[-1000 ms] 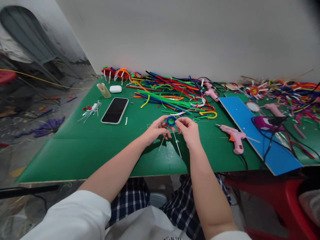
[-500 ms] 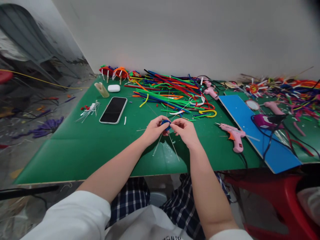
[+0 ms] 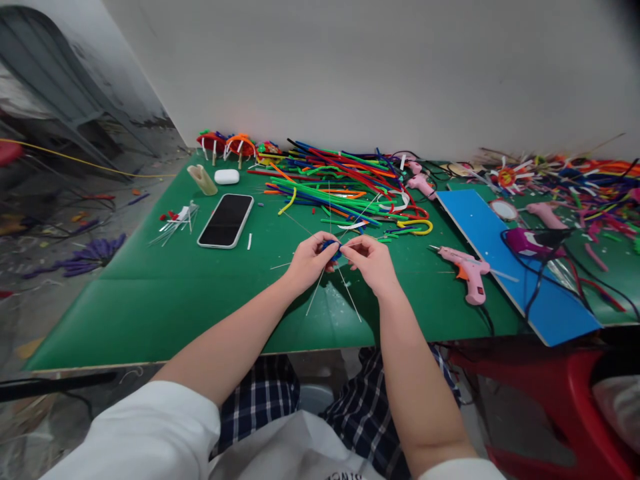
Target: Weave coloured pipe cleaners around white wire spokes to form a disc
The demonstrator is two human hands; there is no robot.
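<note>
My left hand [image 3: 311, 259] and my right hand [image 3: 371, 262] meet over the middle of the green table [image 3: 165, 303]. Both pinch a small blue coiled piece [image 3: 331, 247] between their fingertips. Thin white spokes [image 3: 346, 299] stick out of the piece, fanning down toward me and up toward the pile. Most of the coil is hidden by my fingers. Just behind my hands lies a big pile of coloured pipe cleaners [image 3: 345, 183].
A black phone [image 3: 226, 220] lies to the left, with a white earbud case [image 3: 227, 176] and a bunch of white sticks [image 3: 177, 222] nearby. A pink glue gun [image 3: 466, 269] and a blue board [image 3: 520, 264] sit on the right. A red stool [image 3: 550, 407] stands at lower right.
The blue and green disc that faced me a second ago has been turned edge-on and is now mostly hidden in my fingers. Both hands dropped slightly toward the table.
</note>
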